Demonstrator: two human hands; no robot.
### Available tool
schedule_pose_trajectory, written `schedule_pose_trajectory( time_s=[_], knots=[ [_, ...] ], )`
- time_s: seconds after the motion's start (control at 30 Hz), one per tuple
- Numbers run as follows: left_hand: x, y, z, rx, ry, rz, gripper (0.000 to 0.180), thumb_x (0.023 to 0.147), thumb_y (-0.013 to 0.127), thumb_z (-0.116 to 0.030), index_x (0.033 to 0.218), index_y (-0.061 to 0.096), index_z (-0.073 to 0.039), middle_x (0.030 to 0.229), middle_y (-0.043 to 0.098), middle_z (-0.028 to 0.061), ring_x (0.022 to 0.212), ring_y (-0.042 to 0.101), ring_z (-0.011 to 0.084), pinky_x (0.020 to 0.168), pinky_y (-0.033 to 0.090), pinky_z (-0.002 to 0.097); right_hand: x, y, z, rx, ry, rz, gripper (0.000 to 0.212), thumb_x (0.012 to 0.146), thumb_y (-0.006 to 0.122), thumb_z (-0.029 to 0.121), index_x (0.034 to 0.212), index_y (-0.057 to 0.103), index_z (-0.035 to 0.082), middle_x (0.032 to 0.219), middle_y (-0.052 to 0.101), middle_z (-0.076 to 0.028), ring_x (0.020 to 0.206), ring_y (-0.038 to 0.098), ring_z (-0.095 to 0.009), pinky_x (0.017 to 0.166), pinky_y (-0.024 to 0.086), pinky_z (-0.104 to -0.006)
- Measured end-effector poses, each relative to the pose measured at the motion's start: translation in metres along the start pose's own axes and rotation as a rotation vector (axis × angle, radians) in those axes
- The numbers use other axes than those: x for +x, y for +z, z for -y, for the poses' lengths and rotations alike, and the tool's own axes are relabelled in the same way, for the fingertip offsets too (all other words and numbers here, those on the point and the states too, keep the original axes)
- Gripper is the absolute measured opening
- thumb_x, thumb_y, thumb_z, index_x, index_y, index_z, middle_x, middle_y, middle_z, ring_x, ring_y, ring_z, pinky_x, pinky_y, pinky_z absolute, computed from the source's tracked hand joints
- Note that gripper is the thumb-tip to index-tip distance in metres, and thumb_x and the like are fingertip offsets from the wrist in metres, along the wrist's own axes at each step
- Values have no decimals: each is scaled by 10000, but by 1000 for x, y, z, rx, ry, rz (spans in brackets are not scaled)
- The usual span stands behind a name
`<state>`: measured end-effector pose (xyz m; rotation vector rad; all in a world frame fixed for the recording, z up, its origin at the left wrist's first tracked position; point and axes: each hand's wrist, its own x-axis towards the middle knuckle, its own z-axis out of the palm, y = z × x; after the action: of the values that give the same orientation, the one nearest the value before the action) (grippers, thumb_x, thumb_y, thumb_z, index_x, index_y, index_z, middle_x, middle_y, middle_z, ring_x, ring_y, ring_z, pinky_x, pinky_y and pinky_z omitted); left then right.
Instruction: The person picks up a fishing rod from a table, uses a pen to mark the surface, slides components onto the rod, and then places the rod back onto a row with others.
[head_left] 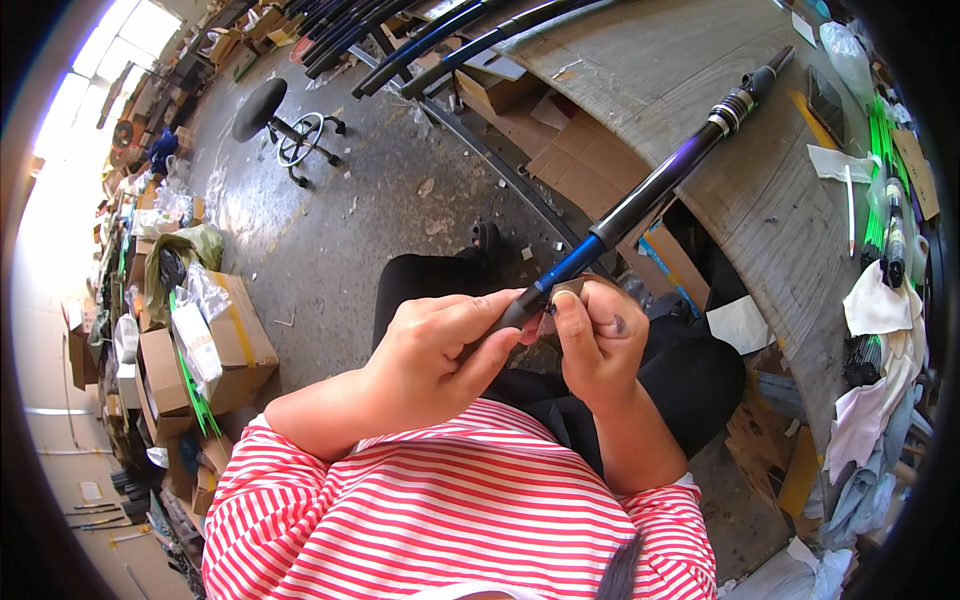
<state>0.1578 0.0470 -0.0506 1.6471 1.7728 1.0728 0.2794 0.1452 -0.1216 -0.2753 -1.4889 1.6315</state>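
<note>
A dark blue and black fishing rod (665, 182) slants from my lap up to the right, its far part over the table. My left hand (425, 345) is closed round the rod's near end, with the thumb and index finger lying along it. Just beyond, my right hand (602, 340) is closed, thumb pressed against the side of the rod. A small flat brownish piece (568, 287) shows between its fingers at the rod; its kind is not clear. Silver rings (733, 110) circle the rod near its far end.
The grey wooden table (745, 225) is at my right, with cloths (880, 300) and green rods (877, 180) along its far side. Several more dark rods (430, 50) lie at the top. A black stool (262, 108) and cardboard boxes (245, 325) stand to the left.
</note>
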Motion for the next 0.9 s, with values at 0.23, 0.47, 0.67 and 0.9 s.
schedule_pose_trajectory(
  time_s=[0.23, 0.47, 0.67, 0.9],
  knots=[
    [0, 1, 2, 231, 164, -8, 330, 753, 578, -9, 1069, 516, 67, 632, 547, 110, 503, 541, 241, 465, 432, 314, 1, -1, 4, -77, -11, -5, 206, 847, 507, 15, 645, 492, -22, 642, 608, -100, 536, 581, -109, 466, 452, -219],
    [-2, 2, -1, 435, 234, 5, 414, 731, 616, -48, 1096, 485, 98, 653, 517, 118, 525, 518, 246, 474, 424, 326, 2, -3, 5, -88, -22, 4, 185, 845, 506, 9, 665, 520, -34, 637, 606, -96, 535, 582, -109, 466, 450, -215],
    [0, 4, 1, 499, 324, -31, 458, 696, 607, 10, 1128, 481, 94, 613, 496, 96, 478, 494, 222, 435, 396, 320, 2, -3, 5, -54, 5, 6, 166, 847, 507, 12, 694, 541, -41, 632, 596, -88, 544, 580, -108, 478, 452, -213],
    [-3, 6, -2, 664, 375, -38, 411, 733, 599, -33, 1086, 478, 140, 623, 467, 78, 499, 471, 202, 457, 404, 302, 2, -4, 6, -46, 1, 19, 180, 852, 497, 15, 684, 535, -37, 635, 586, -85, 545, 568, -104, 476, 441, -218]
  ],
)
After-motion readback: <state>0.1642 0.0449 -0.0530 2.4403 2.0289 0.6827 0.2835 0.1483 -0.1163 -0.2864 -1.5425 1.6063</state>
